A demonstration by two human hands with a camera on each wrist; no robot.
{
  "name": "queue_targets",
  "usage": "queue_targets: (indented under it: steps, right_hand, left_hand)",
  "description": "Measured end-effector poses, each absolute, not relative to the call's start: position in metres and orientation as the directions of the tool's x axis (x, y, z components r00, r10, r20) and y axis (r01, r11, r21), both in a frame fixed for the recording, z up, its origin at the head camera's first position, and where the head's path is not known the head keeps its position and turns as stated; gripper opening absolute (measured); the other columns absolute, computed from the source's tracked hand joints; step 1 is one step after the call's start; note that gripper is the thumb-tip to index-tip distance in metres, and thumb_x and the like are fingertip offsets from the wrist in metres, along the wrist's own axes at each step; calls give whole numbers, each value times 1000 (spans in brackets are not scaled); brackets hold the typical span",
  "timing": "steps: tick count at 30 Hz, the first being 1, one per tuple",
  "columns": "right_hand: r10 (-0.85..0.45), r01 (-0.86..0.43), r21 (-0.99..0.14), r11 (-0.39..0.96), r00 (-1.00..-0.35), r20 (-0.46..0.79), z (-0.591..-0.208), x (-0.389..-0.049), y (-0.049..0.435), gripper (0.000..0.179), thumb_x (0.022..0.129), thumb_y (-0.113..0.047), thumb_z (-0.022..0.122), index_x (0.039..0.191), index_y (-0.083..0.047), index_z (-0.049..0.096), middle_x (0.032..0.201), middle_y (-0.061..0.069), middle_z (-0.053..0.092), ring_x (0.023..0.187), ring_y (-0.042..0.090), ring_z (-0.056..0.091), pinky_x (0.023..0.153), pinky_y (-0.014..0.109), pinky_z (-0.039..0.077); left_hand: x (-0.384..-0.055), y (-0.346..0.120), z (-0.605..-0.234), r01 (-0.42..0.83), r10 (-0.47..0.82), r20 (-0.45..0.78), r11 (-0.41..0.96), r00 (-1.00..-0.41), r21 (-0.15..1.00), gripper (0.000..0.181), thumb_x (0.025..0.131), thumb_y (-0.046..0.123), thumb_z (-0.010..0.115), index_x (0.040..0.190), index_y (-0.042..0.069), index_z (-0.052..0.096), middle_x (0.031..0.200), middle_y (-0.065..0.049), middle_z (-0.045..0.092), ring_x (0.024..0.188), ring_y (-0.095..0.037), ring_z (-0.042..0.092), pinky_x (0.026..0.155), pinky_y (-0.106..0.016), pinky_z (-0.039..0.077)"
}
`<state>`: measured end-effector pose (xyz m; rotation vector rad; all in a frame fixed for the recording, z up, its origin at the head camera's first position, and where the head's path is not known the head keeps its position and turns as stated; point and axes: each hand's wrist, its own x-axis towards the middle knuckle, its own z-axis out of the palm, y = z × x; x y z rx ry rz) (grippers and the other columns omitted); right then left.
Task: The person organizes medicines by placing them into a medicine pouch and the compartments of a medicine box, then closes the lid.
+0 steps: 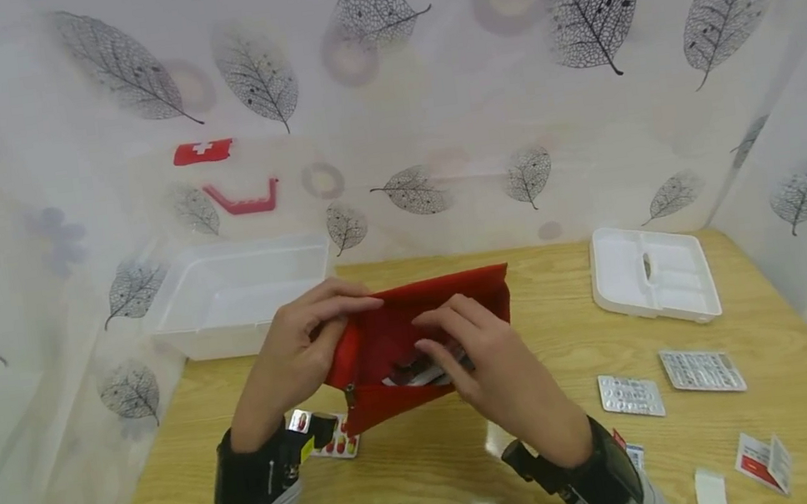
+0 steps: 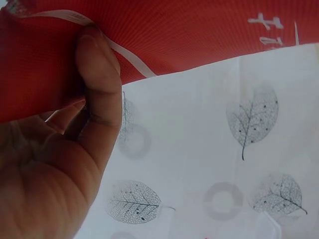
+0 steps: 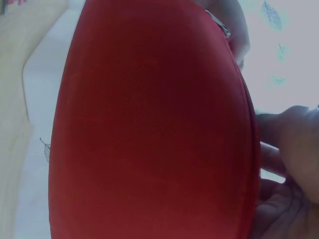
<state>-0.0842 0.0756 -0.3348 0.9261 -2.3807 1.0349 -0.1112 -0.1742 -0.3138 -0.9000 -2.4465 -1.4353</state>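
Two hands manage the red pouch (image 3: 152, 124), table (image 1: 418, 494) beneath it: the left hand (image 1: 302, 353) clamps its left end, seemingly keeping its mouth wide for the right hand (image 1: 501, 366), fingers apart above packets (image 1: 426, 375) inside.

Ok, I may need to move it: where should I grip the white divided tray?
Probably the middle divider of the white divided tray, pinched from above at its oval opening: the tray lies flat, compartments up, and the divider runs between them, so the lift should stay balanced.
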Motion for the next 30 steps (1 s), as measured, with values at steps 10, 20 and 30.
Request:
queue_targets:
  steps: [10,20,30]
  right_hand:
    - [-214,-914,-305,268,-365,906,-331,-79,91,17,94,-11,57,91,-4,72,74,-1,63,56,5,47,51,13,36]
    - [-738,-804,-382,456,-581,343,-354,-52,83,10,87,-14,67,86,-24,67,67,-19,57,58,-8,43,53,10,34]
    - [-706,-742,-271,613,-669,233,-426,-85,59,32,92,-19,73,123,-12,68,111,2,73,99,18,65,91,36,53]
  left_hand:
    - [-110,-178,-311,569,374,443,366,-815,736,37,102,-3,48,117,14,76,120,4,68,107,-14,64,77,-28,58]
    - [-109,-181,-313,519,282,442,336,-852,786,31,103,2,50,119,12,75,122,1,67,110,-16,63,81,-32,61]
    - [-110,-182,-309,489,267,427,241,-864,838,29,103,1,51,119,9,75,126,0,65,117,-20,61,84,-35,60]
